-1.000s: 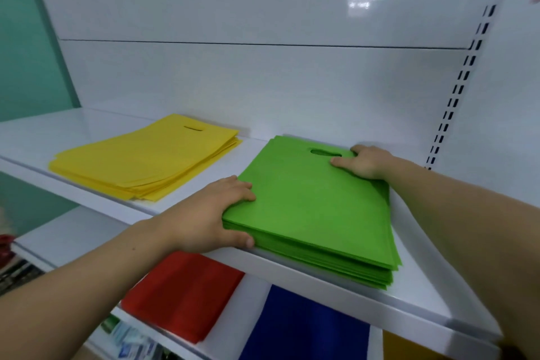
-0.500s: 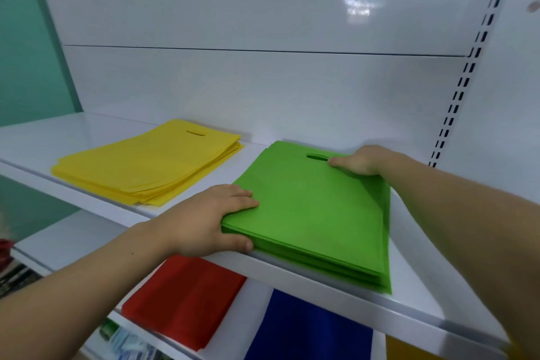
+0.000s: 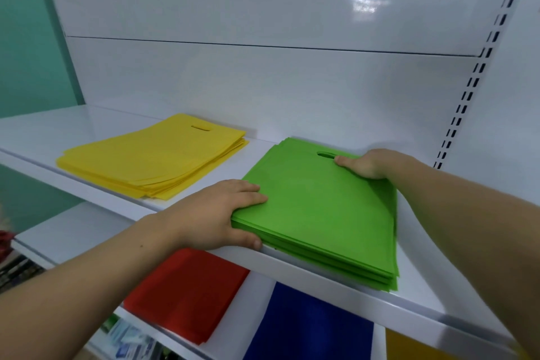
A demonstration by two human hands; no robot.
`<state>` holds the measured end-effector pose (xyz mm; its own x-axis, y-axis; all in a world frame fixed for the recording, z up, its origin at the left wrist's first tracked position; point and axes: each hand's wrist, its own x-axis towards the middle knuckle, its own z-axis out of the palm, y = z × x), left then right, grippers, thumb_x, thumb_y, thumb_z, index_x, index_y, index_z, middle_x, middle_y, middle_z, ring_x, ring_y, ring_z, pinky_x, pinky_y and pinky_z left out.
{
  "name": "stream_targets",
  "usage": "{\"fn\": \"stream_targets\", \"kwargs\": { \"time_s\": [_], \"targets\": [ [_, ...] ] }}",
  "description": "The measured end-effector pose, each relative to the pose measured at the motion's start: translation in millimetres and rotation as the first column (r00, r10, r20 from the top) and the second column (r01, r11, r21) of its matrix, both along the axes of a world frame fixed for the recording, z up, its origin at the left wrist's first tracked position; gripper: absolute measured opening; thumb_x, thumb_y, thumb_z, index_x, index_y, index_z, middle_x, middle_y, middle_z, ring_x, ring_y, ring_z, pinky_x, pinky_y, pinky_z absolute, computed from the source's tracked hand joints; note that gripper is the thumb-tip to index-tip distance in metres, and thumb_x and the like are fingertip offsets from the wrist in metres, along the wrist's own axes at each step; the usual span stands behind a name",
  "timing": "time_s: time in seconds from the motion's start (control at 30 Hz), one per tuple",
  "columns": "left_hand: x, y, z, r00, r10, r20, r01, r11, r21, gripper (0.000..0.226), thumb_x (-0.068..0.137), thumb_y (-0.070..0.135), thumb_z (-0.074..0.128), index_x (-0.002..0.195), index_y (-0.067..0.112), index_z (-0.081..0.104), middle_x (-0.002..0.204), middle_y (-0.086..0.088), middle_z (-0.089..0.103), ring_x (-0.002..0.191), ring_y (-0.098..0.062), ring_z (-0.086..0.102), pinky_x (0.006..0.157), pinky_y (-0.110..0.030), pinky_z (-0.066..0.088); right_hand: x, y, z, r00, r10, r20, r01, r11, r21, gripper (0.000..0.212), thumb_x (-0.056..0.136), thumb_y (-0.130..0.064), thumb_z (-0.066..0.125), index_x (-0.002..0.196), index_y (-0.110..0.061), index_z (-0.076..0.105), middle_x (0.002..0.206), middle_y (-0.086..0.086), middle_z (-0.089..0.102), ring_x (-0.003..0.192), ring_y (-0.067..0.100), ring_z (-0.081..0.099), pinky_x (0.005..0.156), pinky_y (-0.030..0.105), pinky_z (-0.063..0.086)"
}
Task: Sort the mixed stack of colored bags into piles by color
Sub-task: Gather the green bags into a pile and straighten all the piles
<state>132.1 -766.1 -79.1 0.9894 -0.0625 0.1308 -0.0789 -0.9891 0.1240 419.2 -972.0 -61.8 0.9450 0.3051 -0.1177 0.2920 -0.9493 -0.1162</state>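
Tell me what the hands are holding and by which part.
Both hold the green bag stack: the left hand grips its near left corner, the right hand its far right corner beside the handle slot.

A shop — white display shelving (image 3: 67,140) (slotted upright (image 3: 468,95)).

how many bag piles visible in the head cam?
5. Upper shelf: yellow pile left, green pile right. Lower shelf: red pile, blue pile, and an orange-yellow sliver far right, mostly cut off. More may be hidden below.
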Motion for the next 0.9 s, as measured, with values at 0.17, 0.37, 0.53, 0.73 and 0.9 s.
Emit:
{"fn": "stream_targets", "kwargs": {
  "time_s": [0.17, 0.37, 0.53, 0.73, 0.9],
  "targets": [
    [2.3, -1.1, 1.8, 1.0, -0.013, 0.001, 0.013, 1.0, -0.023, 0.122, 0.043, 0.1, 0.019, 0.146, 0.035, 0.03, 0.154, 0.01, 0.023, 0.14, -0.005, 0.014, 0.105, -0.009, 0.003, -1.8, -2.5, 0.1, 0.999, 0.028, -0.026, -0.026, 0.997, 0.07, 0.107, 0.074, -0.088, 0.03, 0.15, -0.013, 0.025, 0.155, 0.011, 0.028, 0.138, 0.033, 0.034, 0.112, 0.044, 0.028],
    [2.6, -5.2, 1.0, 0.999, -0.033, -0.002, 0.033, 0.999, -0.03, 0.12, 0.042, 0.095, 0.036, 0.145, 0.033, 0.032, 0.154, 0.01, 0.024, 0.138, -0.001, 0.012, 0.094, 0.005, -0.01, -5.9, -0.7, 3.0, 1.0, 0.01, -0.01, -0.01, 1.0, -0.006, 0.106, 0.076, -0.087, 0.026, 0.141, -0.005, 0.042, 0.149, 0.016, 0.038, 0.132, 0.034, 0.043, 0.108, 0.04, 0.034],
    [3.5, -0.4, 1.2, 1.0, 0.004, 0.003, -0.004, 0.995, -0.104, 0.126, 0.037, 0.102, 0.02, 0.144, 0.037, 0.032, 0.154, 0.014, 0.022, 0.139, 0.0, 0.01, 0.104, -0.006, 0.001, -2.2, -10.6, 3.3, 0.999, 0.008, 0.052, -0.012, 0.997, 0.076, 0.1, 0.078, -0.083, 0.032, 0.129, 0.0, 0.053, 0.137, 0.018, 0.05, 0.119, 0.034, 0.052, 0.098, 0.036, 0.041],
    [6.0, -4.2, -2.0, 1.0, -0.011, -0.021, 0.009, 0.995, -0.101, 0.127, 0.037, 0.103, 0.02, 0.144, 0.036, 0.033, 0.154, 0.012, 0.022, 0.139, -0.001, 0.012, 0.105, -0.008, 0.003, -1.6, -5.9, -1.1, 0.999, 0.046, 0.02, -0.047, 0.993, 0.108, 0.103, 0.076, -0.086, 0.032, 0.137, -0.003, 0.046, 0.144, 0.017, 0.044, 0.127, 0.033, 0.047, 0.105, 0.038, 0.038],
    [3.3, 0.7, -0.3, 0.999, 0.013, -0.04, -0.018, 0.993, -0.12, 0.128, 0.034, 0.104, 0.019, 0.144, 0.04, 0.028, 0.155, 0.014, 0.017, 0.135, 0.008, 0.005, 0.106, -0.01, 0.002, -3.4, 0.0, -6.6, 0.997, -0.013, 0.071, 0.009, 0.999, 0.052, 0.127, 0.048, -0.101, 0.024, 0.131, -0.01, 0.052, 0.137, 0.014, 0.051, 0.119, 0.035, 0.052, 0.101, 0.043, 0.042]
  ]
}}
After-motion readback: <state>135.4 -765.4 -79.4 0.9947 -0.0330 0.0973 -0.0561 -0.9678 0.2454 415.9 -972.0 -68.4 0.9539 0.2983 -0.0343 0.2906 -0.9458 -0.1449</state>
